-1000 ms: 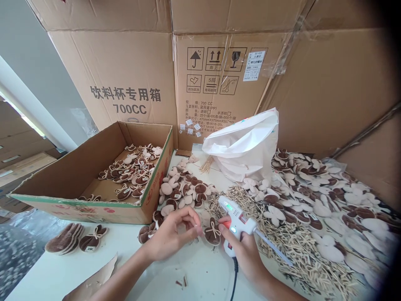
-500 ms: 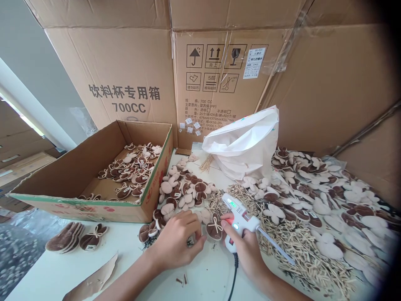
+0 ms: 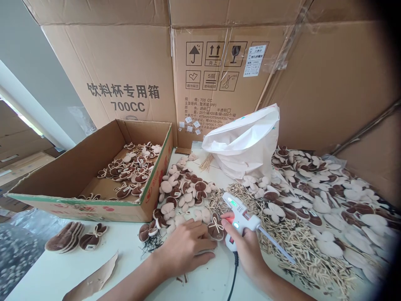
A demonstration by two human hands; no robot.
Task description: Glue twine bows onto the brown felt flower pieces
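Note:
My right hand [image 3: 246, 246] is wrapped round a white hot glue gun [image 3: 239, 219], whose lit green display faces up and whose glue stick juts out toward the lower right. Beside its fingertips is a brown plush bunny-shaped piece [image 3: 215, 230] with a cream bow; whether the fingers touch it I cannot tell. My left hand [image 3: 186, 246] rests low over the table, fingers stretched toward that piece and thumb apart below them. Nothing shows in it, though its palm side is hidden. Behind it lies a heap of brown and cream plush pieces [image 3: 184, 190].
An open cardboard box [image 3: 81, 209] with bow-tied pieces stands at left. Cream cord bows [image 3: 300, 242] and more plush pieces [image 3: 326, 205] spread over the right side. A white bag [image 3: 244, 154] stands at the back. The gun's black cable [image 3: 234, 271] runs toward me.
My left hand has moved slightly right, its curled fingers straightening out and lowering toward the table beside the brown piece. My right hand and the glue gun have hardly moved.

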